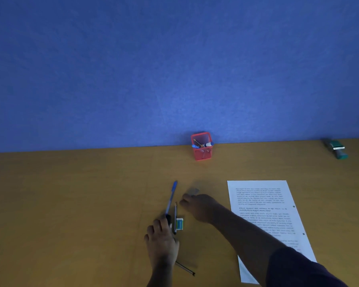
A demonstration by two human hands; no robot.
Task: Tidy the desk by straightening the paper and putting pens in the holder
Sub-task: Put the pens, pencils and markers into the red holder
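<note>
red mesh holder (202, 151) at worktop (71, 204) rear, upright: several pens inside. printed paper (263, 206) at right. left hand (162, 241), fingers curled round blue pen (171, 196). right hand (197, 206) beside pencil (175, 216); grip indeterminate.

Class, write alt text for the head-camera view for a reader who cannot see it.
Two hands reach toward a blue pen, a pencil and an eraser on a wooden desk. A printed sheet lies right; a red holder stands behind.
</note>
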